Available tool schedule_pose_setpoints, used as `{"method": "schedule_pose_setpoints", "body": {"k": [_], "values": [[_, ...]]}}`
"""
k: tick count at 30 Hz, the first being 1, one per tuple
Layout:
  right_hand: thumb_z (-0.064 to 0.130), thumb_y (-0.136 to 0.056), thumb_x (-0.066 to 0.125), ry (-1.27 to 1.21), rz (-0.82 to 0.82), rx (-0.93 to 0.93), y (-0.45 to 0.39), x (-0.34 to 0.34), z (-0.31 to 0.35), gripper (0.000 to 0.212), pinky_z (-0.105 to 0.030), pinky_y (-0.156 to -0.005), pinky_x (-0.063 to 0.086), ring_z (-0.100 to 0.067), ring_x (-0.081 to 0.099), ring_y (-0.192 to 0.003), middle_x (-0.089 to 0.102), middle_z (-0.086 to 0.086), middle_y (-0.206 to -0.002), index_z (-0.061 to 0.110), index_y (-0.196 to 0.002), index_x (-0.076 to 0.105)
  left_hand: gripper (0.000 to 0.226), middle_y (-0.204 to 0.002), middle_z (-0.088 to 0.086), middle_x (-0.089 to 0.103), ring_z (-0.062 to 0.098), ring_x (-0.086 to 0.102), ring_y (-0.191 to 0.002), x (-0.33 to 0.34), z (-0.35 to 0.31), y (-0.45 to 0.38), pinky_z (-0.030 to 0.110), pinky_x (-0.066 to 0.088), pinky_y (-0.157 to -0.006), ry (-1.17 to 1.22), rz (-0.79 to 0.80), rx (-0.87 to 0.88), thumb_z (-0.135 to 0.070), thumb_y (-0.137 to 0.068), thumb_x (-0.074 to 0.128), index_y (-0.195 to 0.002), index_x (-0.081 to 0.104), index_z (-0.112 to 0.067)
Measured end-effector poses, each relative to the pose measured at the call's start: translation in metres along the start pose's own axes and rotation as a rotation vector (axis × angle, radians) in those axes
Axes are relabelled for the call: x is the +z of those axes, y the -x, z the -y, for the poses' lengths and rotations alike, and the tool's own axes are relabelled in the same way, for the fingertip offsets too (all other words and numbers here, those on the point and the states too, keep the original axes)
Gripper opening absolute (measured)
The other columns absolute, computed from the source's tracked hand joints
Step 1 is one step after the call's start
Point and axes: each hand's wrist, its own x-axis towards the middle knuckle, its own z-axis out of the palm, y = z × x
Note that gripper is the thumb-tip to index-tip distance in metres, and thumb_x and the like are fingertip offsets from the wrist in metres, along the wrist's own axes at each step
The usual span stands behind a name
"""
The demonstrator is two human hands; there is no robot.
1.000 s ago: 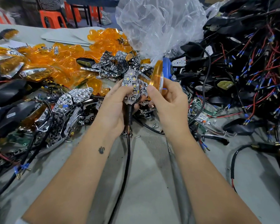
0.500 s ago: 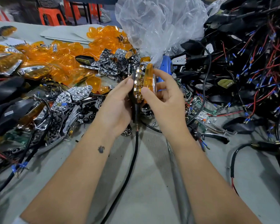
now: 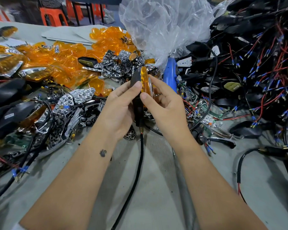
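Observation:
Both hands hold one turn-signal lamp upright at the centre. Its black housing [image 3: 135, 78] faces left and its orange lens [image 3: 144, 80] sits against the housing's right side. My left hand [image 3: 121, 107] grips the housing, thumb on its edge. My right hand [image 3: 166, 107] pinches the orange lens between thumb and fingers. A black cable [image 3: 138, 163] hangs from the lamp's base toward me across the grey table [image 3: 156, 188].
Loose orange lenses [image 3: 61, 58] and chrome reflector pieces [image 3: 120, 62] are heaped at left and centre. Black housings with red and blue wires [image 3: 256, 63] pile up on the right. A clear plastic bag [image 3: 165, 25] stands behind, beside a blue tool [image 3: 170, 75].
The chrome reflector face that showed before is now covered: the orange lens has come from the right onto the lamp, and the lamp has turned edge-on.

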Motion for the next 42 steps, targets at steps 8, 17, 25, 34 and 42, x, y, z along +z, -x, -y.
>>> {"method": "schedule_pose_setpoints", "body": {"k": [8,17,25,34,42], "values": [[0.025,-0.087,0.066,0.000,0.064,0.009,-0.001,-0.001,0.001,0.050,-0.039,-0.107,0.046,-0.013,0.062,-0.116,0.062,-0.007,-0.126,0.027,-0.136,0.058,0.035,-0.098,0.009,0.072,0.021,0.069,-0.090,-0.007,-0.005,-0.001,0.030,0.058,-0.074,-0.077,0.028,0.072,-0.023,-0.084,0.066,-0.112,0.068,-0.003],[0.026,-0.085,0.056,-0.011,0.144,-0.011,0.000,-0.004,0.009,0.037,-0.039,-0.106,0.045,-0.026,0.056,-0.116,0.056,-0.027,-0.127,0.058,-0.101,0.065,0.024,-0.091,0.011,0.073,0.022,0.069,-0.084,-0.011,-0.003,-0.001,0.031,0.059,-0.074,-0.206,0.076,0.101,-0.022,-0.077,0.073,-0.098,0.076,-0.011],[0.030,-0.086,0.063,0.177,0.240,-0.054,0.004,-0.003,0.005,0.038,-0.012,-0.083,0.043,-0.002,0.054,-0.092,0.050,0.000,-0.102,0.054,-0.113,0.055,0.014,-0.081,0.005,0.073,0.015,0.069,-0.072,-0.008,-0.006,-0.002,0.024,0.056,-0.063,-0.229,0.028,0.066,-0.020,-0.089,0.067,-0.095,0.074,-0.009],[0.026,-0.094,0.064,0.375,0.117,-0.104,0.004,0.009,-0.002,0.047,-0.015,-0.086,0.041,-0.010,0.051,-0.103,0.045,-0.002,-0.117,0.013,-0.136,0.046,0.031,-0.089,-0.001,0.076,0.013,0.072,-0.083,-0.002,0.001,-0.005,0.029,0.057,-0.070,-0.244,-0.045,-0.031,-0.032,-0.101,0.050,-0.089,0.077,-0.022],[0.023,-0.093,0.056,-0.077,0.201,0.002,0.002,0.005,0.004,0.036,-0.033,-0.104,0.046,-0.011,0.058,-0.119,0.061,-0.004,-0.127,0.026,-0.129,0.059,0.046,-0.098,0.005,0.076,0.016,0.073,-0.093,-0.001,-0.002,-0.004,0.027,0.059,-0.077,0.076,0.054,-0.095,-0.038,-0.104,0.040,-0.095,0.080,-0.015]]}}
